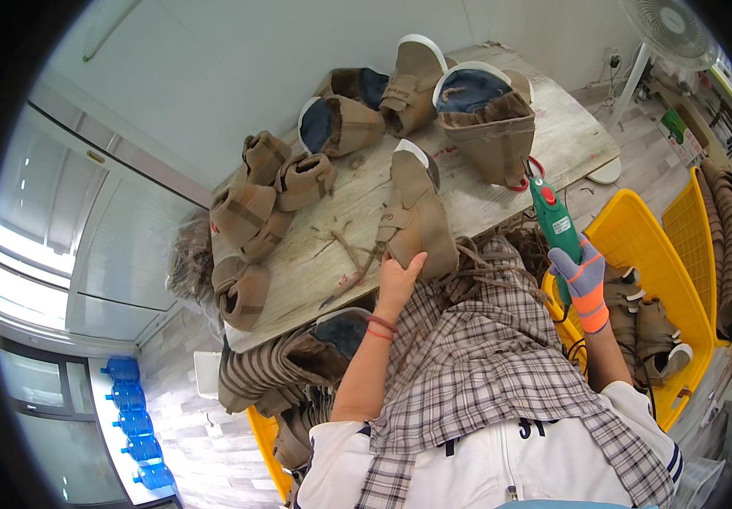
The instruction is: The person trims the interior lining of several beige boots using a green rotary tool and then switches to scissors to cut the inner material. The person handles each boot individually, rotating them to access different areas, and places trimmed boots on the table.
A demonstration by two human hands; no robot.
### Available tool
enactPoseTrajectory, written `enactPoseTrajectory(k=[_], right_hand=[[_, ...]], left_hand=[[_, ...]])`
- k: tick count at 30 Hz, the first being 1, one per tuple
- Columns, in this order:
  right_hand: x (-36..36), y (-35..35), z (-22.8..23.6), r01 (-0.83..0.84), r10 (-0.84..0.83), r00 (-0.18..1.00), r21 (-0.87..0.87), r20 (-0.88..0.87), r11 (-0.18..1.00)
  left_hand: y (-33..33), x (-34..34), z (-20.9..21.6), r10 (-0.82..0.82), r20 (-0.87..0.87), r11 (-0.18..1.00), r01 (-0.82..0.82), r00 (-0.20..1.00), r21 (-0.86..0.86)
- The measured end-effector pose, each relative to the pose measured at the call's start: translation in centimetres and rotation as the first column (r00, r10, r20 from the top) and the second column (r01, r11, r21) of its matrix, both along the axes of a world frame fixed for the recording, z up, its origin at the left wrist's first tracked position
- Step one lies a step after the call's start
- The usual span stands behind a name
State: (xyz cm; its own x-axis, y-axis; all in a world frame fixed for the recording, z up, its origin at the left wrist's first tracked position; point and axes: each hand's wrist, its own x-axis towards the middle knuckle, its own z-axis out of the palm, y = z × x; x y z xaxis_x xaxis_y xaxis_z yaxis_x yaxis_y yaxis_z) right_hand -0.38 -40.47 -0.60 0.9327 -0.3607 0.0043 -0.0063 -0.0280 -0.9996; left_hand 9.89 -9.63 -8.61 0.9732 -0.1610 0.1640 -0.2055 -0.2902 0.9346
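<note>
My bare left hand (401, 284) is closed on the near end of a brown shoe upper (417, 225) with a strap and a white-edged toe piece. That upper rests at the table's near edge, toe pointing away from me. In a grey and orange glove, my right hand (582, 270) is wrapped round a green corded hand tool (552, 216) with a red button. The tool's tip points up and left, close to red-handled scissors (527, 176) on the table. A bundle of brown trimmed strips (489, 263) lies on my checked apron.
More brown uppers stand on the wooden table (349, 195), including a tall stack (489, 136) at the back right. Yellow baskets (637, 229) holding shoe parts flank me on the right. Stacked uppers (272, 365) sit below the table's left side. A fan (671, 30) stands far right.
</note>
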Motion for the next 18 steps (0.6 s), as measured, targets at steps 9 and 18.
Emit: enactPoseTrajectory(k=[9, 18], right_hand=[[2.2, 0.3, 1.0, -0.038, 0.041, 0.998, -0.055, 0.054, 0.998], [5.5, 3.2, 2.8, 0.037, 0.243, 0.907, -0.64, 0.344, 0.768]], left_hand=[[3.7, 6.7, 2.1, 0.484, -0.3, 0.857, -0.514, 0.822, -0.027], [8.8, 6.3, 16.8, -0.109, -0.217, 0.367, -0.164, 0.97, -0.916]])
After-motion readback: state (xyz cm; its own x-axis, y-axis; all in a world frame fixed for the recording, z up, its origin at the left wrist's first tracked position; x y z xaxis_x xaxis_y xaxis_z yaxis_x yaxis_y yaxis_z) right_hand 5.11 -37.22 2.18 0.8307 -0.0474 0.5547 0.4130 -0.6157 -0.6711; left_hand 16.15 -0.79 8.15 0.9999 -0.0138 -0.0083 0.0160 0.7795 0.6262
